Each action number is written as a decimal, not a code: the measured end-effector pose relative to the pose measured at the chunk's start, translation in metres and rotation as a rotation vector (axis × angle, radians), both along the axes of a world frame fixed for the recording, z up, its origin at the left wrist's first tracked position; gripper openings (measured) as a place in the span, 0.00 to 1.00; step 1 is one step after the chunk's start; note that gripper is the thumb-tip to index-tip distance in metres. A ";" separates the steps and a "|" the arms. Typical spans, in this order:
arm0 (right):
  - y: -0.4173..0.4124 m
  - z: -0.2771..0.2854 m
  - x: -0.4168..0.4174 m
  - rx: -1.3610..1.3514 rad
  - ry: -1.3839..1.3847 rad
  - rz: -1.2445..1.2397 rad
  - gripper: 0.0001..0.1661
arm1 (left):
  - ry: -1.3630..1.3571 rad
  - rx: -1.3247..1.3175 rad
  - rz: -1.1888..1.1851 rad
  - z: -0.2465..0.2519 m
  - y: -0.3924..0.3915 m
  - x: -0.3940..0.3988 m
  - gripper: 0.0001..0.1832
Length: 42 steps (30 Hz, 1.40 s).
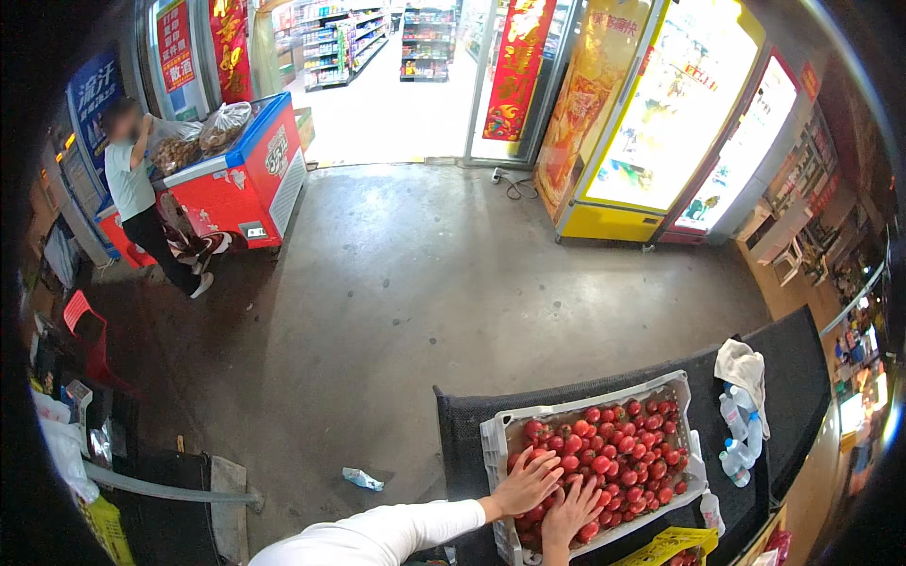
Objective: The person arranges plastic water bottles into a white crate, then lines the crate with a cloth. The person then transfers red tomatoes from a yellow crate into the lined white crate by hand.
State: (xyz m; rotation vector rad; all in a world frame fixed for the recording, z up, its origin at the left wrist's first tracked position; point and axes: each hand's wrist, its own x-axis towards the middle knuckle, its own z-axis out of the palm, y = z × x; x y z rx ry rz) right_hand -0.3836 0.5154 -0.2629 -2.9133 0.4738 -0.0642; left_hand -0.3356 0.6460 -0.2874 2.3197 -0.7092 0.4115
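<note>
A pale plastic crate [598, 400] full of small round red fruits [628, 443], some with green stems, rests on a black mesh surface [566, 389] at the lower right. My left hand [526, 484] lies palm down on the fruits near the crate's left side, its fingers spread. Just to its right, my right hand [572, 511] also rests on the fruits, fingers apart and pointing away from me. Neither hand is closed around a fruit. The fruits directly under both palms are hidden.
Plastic bottles [736, 453] and a pale cloth [740, 368] lie right of the crate. A yellow basket [665, 548] is near its lower edge. Crumpled litter [362, 479] lies on the floor. A person [131, 184] stands at a red chest freezer [248, 191]; lit drink coolers [665, 113] stand opposite.
</note>
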 end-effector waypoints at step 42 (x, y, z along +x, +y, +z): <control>-0.337 -0.041 -0.387 1.737 -1.457 -1.556 0.23 | -0.027 0.084 -0.924 0.041 -0.420 -0.287 0.34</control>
